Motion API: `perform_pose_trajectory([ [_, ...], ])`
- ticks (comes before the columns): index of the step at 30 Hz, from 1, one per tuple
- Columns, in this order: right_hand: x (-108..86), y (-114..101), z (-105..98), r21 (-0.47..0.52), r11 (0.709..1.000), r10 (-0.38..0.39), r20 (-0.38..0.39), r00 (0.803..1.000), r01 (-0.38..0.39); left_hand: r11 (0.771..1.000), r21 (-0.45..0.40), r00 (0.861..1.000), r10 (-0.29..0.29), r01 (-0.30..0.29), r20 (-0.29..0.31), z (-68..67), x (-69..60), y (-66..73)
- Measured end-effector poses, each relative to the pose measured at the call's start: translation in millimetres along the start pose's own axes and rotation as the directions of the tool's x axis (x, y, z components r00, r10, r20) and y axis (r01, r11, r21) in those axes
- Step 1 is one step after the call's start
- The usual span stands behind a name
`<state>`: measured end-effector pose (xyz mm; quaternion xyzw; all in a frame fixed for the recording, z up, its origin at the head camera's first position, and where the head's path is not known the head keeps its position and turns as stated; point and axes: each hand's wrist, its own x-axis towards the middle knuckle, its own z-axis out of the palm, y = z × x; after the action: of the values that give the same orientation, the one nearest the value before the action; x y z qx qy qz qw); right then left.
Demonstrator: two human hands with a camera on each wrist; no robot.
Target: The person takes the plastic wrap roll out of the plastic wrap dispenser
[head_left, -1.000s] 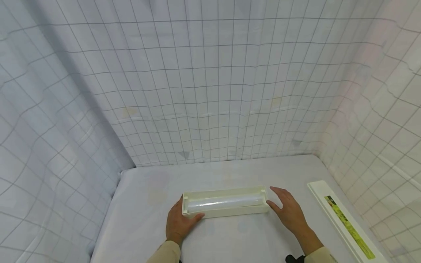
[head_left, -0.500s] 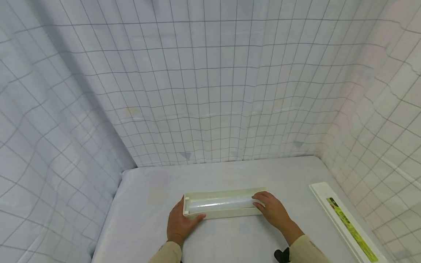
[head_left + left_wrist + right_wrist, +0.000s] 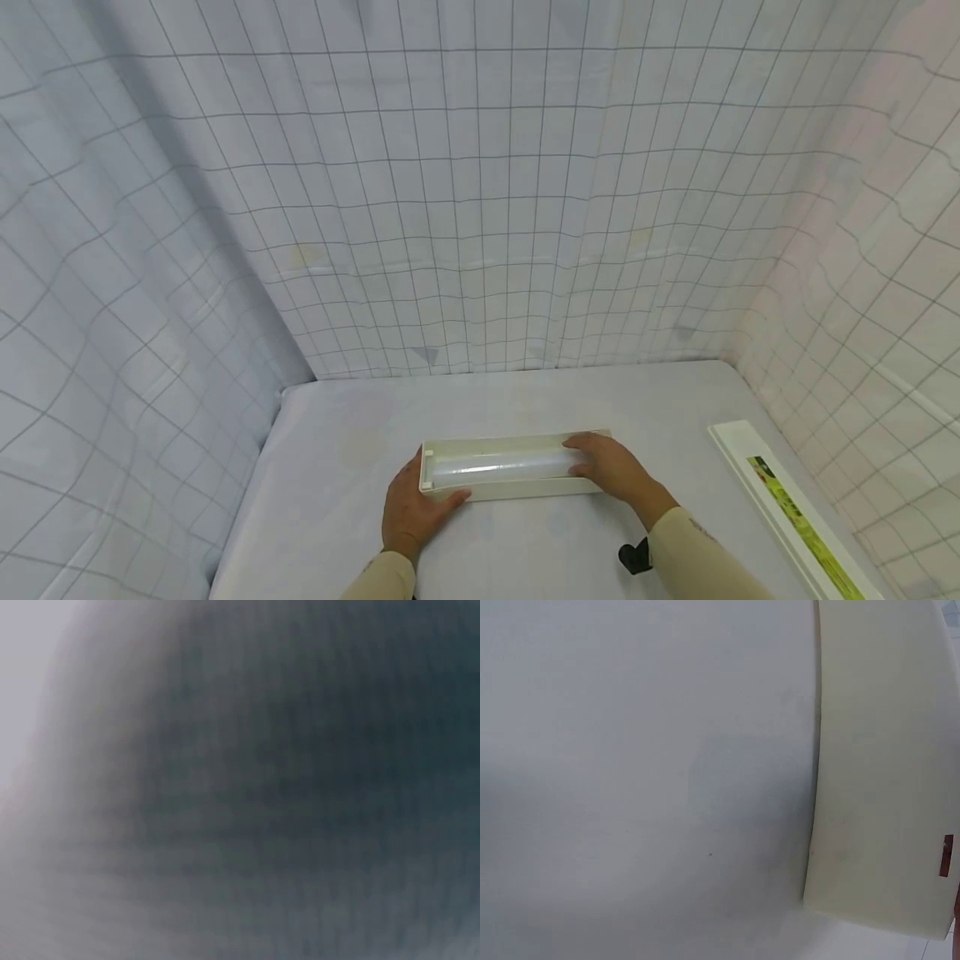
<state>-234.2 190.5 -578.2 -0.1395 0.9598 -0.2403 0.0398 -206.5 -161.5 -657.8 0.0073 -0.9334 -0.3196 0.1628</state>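
A long cream box point(image 3: 517, 490) lies open side up on the table, with a shiny clear roll point(image 3: 487, 468) inside. My left hand point(image 3: 412, 510) grips the box's left end, thumb against the front wall. Over the right end, my right hand point(image 3: 617, 471) reaches in, thumb and fingers on either side of the roll; the roll's right end is hidden beneath it. The right wrist view shows the outer wall of the box point(image 3: 885, 765) and a sliver of skin at the right edge. Only a dark blur fills the left wrist view.
A long white lid point(image 3: 780, 508) with a yellow-green label lies slanted at the table's right side. A black object point(image 3: 635, 557) is by the right sleeve. Grid-patterned white cloth point(image 3: 480, 208) hangs behind and on both sides of the white table point(image 3: 337, 433).
My right hand has moved left from beside the box's right end to over it, and its fingers are now at the roll. My left hand keeps its grip on the box.
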Motion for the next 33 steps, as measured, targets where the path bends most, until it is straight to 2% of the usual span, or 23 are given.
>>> perform_pose_trajectory([
  [6,13.2,0,2,0.015,0.999,-0.034,0.113,0.993,0.033,1.000,0.004,1.000,-0.011,0.011,0.012,-1.1,-0.3,0.8],
  [11,21.4,-3,5,0.028,1.000,0.001,0.169,0.986,-0.005,1.000,-0.003,1.000,-0.006,0.006,0.024,-1.5,-0.6,0.2],
  [15,24.9,-5,6,0.049,0.998,0.034,0.178,0.983,-0.043,1.000,-0.013,1.000,0.006,-0.006,0.010,0.1,-0.5,-0.5],
  [20,23.1,-7,5,0.084,0.993,0.062,0.205,0.977,-0.080,1.000,-0.021,1.000,-0.009,0.009,0.028,0.9,-1.5,1.2],
  [28,20.7,-10,4,0.016,0.997,0.073,0.203,0.976,-0.078,1.000,-0.023,1.000,-0.005,0.006,0.027,-0.2,0.8,2.8],
  [33,18.7,-13,2,-0.002,0.998,0.064,0.198,0.978,-0.065,1.000,-0.022,1.000,0.010,-0.010,-0.007,-0.9,0.0,2.3],
])
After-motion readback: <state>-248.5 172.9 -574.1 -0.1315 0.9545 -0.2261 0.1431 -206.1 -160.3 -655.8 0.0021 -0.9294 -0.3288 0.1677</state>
